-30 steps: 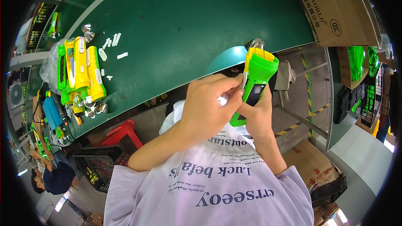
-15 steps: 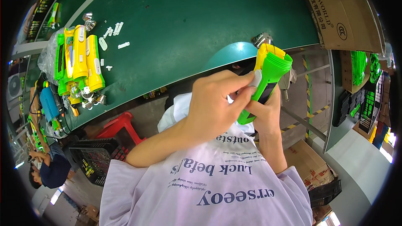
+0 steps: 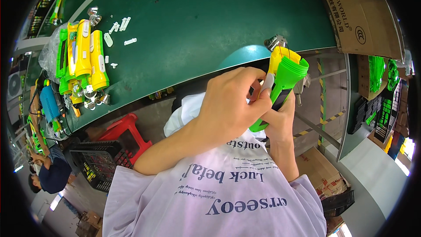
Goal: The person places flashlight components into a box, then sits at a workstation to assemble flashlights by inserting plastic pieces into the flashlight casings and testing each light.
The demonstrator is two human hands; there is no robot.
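The green flashlight body is up off the lap now, tipped so its wide ribbed head points away toward the edge of the green bench; a second ago it stood straighter and lower, so the piece has been swung up and turned for a better angle at its side. That puts the dark slot along the casing right under the fingertips, which I'd judge means the fitting work on that side is in full swing.

Right hand wraps the lower end of the casing from beneath, fingers closed round it, a firm clamp. Left hand comes over the top, thumb and forefinger pinched together on a small pale switch piece, pressing it against the flashlight body beside the slot. Both hands are close together, touching around the one casing.

Behind the flashlight head sits a yellow casing with a silver reflector at the bench edge. Far left on the bench, a pile of yellow and green flashlights, loose reflectors and little white switch pieces scattered well apart from the hands
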